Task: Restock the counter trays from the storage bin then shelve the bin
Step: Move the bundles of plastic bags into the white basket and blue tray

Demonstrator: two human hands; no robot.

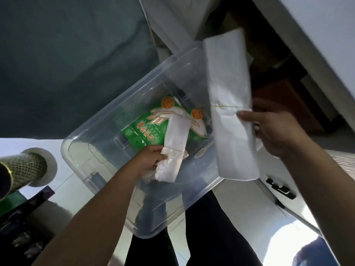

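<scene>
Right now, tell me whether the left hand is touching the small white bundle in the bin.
Touching. The head view shows the left hand gripping the small white bundle inside the clear bin.

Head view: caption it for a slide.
Both hands lift white banded bag bundles from a clear plastic storage bin.

The small white bundle of folded plastic bags (175,148) is covering part of the green printed packet (148,129) lying in the clear plastic storage bin (80,150), and the packet's lettering is showing upside down (too small to read). The left hand's (148,160) fingertips are disappearing behind that bundle. The long white bundle (230,104) is blurring at its top. The mesh-wrapped cylinder (25,169) is running off the left edge.
</scene>
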